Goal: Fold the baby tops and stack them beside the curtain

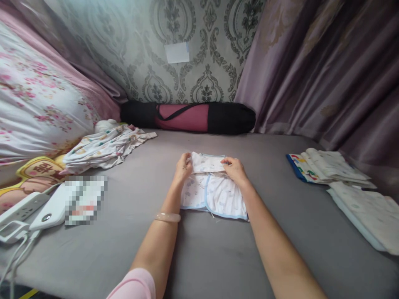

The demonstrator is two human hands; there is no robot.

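A small white baby shirt (226,199) with light blue trim lies on the grey sheet in front of me. Its far part is folded over into a band, raised a little off the rest. At the left end of that band, my left hand (184,167) is closed on the cloth. My right hand (233,168) pinches the band's right end between thumb and fingers. The front edges of the shirt meet near its middle, and a thin tie hangs at the near hem.
Folded cloths (333,166) and a folded pad (370,216) lie at the right. Crumpled clothing (106,147), a power strip (26,207) and a white device (52,211) with cables are at the left. A black and maroon long bag (187,117) lies along the wall.
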